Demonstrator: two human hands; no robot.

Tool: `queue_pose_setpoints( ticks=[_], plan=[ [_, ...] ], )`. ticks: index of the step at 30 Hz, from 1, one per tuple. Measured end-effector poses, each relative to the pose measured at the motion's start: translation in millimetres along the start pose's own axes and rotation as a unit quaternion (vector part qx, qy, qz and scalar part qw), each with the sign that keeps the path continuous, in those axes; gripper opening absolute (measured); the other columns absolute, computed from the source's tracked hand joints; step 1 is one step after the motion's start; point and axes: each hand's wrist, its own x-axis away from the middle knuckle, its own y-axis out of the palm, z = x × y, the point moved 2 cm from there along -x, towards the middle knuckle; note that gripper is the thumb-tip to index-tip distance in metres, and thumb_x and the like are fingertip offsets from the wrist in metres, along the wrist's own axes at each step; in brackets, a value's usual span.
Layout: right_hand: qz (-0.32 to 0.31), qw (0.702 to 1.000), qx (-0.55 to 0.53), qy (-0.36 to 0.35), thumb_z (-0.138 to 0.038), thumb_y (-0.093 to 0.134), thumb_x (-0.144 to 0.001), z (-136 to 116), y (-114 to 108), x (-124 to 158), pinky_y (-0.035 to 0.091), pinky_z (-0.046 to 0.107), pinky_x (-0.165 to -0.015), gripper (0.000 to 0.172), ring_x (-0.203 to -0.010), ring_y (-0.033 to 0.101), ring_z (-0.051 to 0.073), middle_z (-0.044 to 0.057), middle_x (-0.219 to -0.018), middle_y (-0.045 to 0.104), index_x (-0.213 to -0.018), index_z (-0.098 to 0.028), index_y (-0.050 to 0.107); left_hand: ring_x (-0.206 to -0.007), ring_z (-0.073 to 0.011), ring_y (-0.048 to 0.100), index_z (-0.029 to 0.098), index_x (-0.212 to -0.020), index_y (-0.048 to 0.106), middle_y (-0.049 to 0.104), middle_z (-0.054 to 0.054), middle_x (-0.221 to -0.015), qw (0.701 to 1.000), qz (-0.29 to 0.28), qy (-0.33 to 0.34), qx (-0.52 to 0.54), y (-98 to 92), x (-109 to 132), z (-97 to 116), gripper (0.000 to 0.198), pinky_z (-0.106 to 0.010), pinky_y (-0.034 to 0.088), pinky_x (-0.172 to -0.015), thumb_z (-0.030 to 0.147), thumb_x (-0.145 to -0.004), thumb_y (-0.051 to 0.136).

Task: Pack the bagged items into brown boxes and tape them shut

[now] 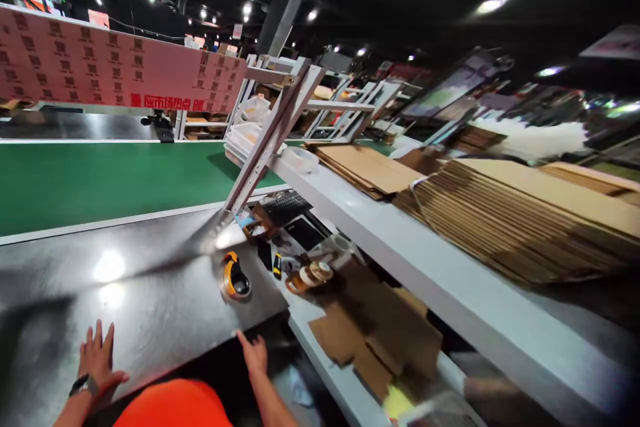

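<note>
My left hand (99, 359), with a watch (83, 384) on its wrist, has its fingers spread over the shiny metal tabletop (165, 300) and holds nothing. At the front right edge of that top is my right hand (255, 353). Its index finger points out to the edge, the other fingers are partly bent, and no object shows in it. Farther back, apart from both hands, an orange and black tape dispenser (230, 273) stands on the metal near the right side.
Behind the tabletop runs a green conveyor belt (100, 173). A slanting metal post (270, 133) rises at the right. Stacked flat cardboard (500, 213) rests on a white shelf (400, 253); below lie cardboard pieces (360, 327), a brown bottle (307, 277) and a keyboard (285, 207).
</note>
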Motion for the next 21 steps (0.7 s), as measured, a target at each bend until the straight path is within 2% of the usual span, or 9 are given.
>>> queue_pose_setpoints(
  ticks=[3, 6, 8, 10, 13, 18, 21],
  plan=[
    [0.094, 0.996, -0.002, -0.002, -0.062, 0.061, -0.091, 1, 2, -13, 0.063, 0.050, -0.106, 0.046, -0.124, 0.080, 0.048, 0.024, -0.136, 0.074, -0.114, -0.022, 0.068, -0.182, -0.0539, 0.016, 0.006, -0.184, 0.039, 0.015, -0.031, -0.195, 0.999, 0.029, 0.043, 0.006, 4.4, 11, -9, 0.111, -0.064, 0.027, -0.145, 0.057, -0.091, 0.074],
    [0.117, 0.991, -0.005, -0.060, -0.044, 0.057, -0.097, -13, 8, -25, 0.062, 0.043, -0.110, 0.041, -0.110, 0.080, 0.034, 0.023, -0.143, 0.071, -0.125, -0.018, 0.069, -0.181, -0.0549, 0.021, 0.004, -0.182, 0.043, 0.021, -0.033, -0.193, 0.997, 0.054, 0.057, 0.024, 9.1, 16, -13, 0.101, -0.066, 0.030, -0.144, 0.053, -0.098, 0.068],
    [0.117, 0.988, 0.003, -0.103, -0.039, 0.061, -0.096, -26, 13, -34, 0.059, 0.042, -0.116, 0.040, -0.116, 0.076, 0.033, 0.020, -0.143, 0.072, -0.130, -0.019, 0.070, -0.181, -0.0545, 0.021, 0.006, -0.182, 0.042, 0.021, -0.032, -0.194, 0.998, 0.046, 0.044, 0.019, 11.7, 15, -12, 0.104, -0.065, 0.031, -0.144, 0.054, -0.095, 0.071],
    [0.119, 0.982, 0.029, -0.141, -0.035, 0.066, -0.094, -38, 16, -45, 0.055, 0.045, -0.120, 0.040, -0.130, 0.071, 0.036, 0.020, -0.143, 0.072, -0.130, -0.019, 0.073, -0.182, -0.0524, 0.019, 0.007, -0.184, 0.039, 0.018, -0.029, -0.195, 0.999, 0.028, 0.029, 0.001, 14.0, 13, -9, 0.107, -0.063, 0.031, -0.145, 0.056, -0.095, 0.072],
    [0.120, 0.972, 0.086, -0.185, -0.031, 0.067, -0.094, -53, 20, -66, 0.053, 0.050, -0.119, 0.034, -0.138, 0.066, 0.041, 0.020, -0.137, 0.076, -0.124, -0.020, 0.077, -0.183, -0.0478, 0.015, 0.009, -0.185, 0.036, 0.015, -0.025, -0.197, 1.000, 0.011, 0.013, -0.008, 16.9, 12, -7, 0.108, -0.059, 0.029, -0.146, 0.059, -0.096, 0.068],
    [0.101, 0.958, 0.165, -0.212, -0.027, 0.067, -0.093, -65, 19, -99, 0.052, 0.052, -0.109, 0.013, -0.120, 0.074, 0.040, 0.015, -0.106, 0.079, -0.099, -0.022, 0.078, -0.183, -0.0465, 0.015, 0.013, -0.183, 0.045, 0.019, -0.022, -0.196, 0.999, 0.022, -0.005, 0.049, 24.1, 13, -6, 0.113, -0.060, 0.028, -0.144, 0.055, -0.082, 0.072],
    [0.089, 0.954, 0.181, -0.223, -0.026, 0.067, -0.092, -68, 16, -112, 0.050, 0.054, -0.108, 0.012, -0.112, 0.076, 0.039, 0.014, -0.094, 0.076, -0.084, -0.024, 0.074, -0.184, -0.0443, 0.011, 0.019, -0.184, 0.046, 0.017, -0.019, -0.197, 0.998, 0.005, -0.029, 0.059, 33.2, 7, -5, 0.120, -0.060, 0.025, -0.144, 0.056, -0.072, 0.070]
  ],
)
